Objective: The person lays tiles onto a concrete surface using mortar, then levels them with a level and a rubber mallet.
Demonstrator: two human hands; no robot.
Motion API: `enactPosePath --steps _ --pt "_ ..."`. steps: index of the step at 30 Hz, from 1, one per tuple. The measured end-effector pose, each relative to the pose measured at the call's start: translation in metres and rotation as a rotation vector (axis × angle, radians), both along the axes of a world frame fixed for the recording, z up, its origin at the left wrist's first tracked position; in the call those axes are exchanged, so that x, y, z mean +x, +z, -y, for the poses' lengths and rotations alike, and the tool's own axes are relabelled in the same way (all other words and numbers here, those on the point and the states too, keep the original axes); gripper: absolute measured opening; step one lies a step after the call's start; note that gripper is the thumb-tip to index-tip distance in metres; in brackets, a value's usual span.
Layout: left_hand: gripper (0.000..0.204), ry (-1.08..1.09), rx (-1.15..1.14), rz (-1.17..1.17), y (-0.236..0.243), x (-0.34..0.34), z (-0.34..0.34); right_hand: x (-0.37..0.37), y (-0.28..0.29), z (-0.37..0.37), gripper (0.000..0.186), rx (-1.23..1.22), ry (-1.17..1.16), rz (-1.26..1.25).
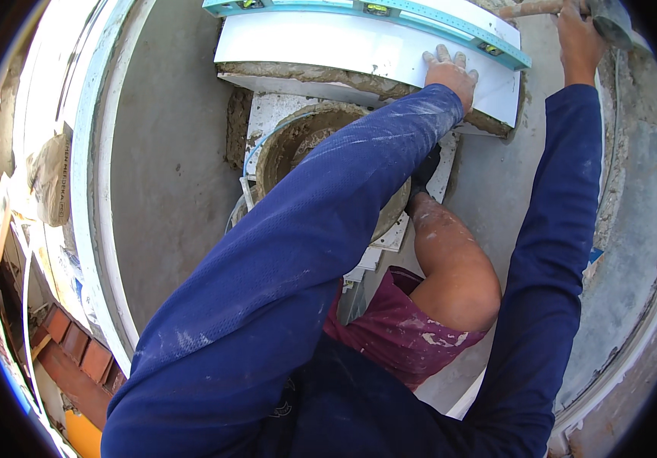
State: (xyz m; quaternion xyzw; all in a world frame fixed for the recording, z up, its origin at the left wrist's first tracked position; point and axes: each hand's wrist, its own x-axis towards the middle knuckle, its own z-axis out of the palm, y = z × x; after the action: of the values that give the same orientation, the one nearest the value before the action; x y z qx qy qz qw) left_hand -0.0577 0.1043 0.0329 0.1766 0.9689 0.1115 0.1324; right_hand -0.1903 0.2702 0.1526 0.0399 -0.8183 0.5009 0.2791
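Note:
My left hand [450, 74] lies flat on a white tile [321, 42], fingers spread, just below a turquoise spirit level [443, 32]. That level rests lengthwise across the tile, its vials showing. Under the tile's near edge runs a thick bed of wet grey mortar [321, 76]. At the upper right my right hand [580, 42] is closed around a mallet, close to its dark grey head [611, 23]. The mallet's wooden handle [528, 9] points left, over the tile's far right corner. My left forearm hides part of a mortar bucket [267, 164] below the step.
White tiles [267, 111] lie on the step under the bucket. Bare grey cement [168, 153] spans the left, bounded by a pale raised edge [99, 160]. Beyond it are a paper sack [50, 179] and reddish roof tiles [77, 347]. My bent bare leg [454, 259] is beside the bucket.

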Motion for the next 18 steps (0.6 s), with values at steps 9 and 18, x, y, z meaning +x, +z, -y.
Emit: enactPosePath --steps 9,18 --pt "0.062 0.01 0.006 -0.032 0.001 0.0 -0.001 0.104 0.05 0.005 0.039 -0.005 -0.214 0.01" --pt "0.062 0.011 -0.008 -0.031 0.001 0.001 -0.003 0.095 -0.022 -0.013 0.028 0.225 -0.23 0.068"
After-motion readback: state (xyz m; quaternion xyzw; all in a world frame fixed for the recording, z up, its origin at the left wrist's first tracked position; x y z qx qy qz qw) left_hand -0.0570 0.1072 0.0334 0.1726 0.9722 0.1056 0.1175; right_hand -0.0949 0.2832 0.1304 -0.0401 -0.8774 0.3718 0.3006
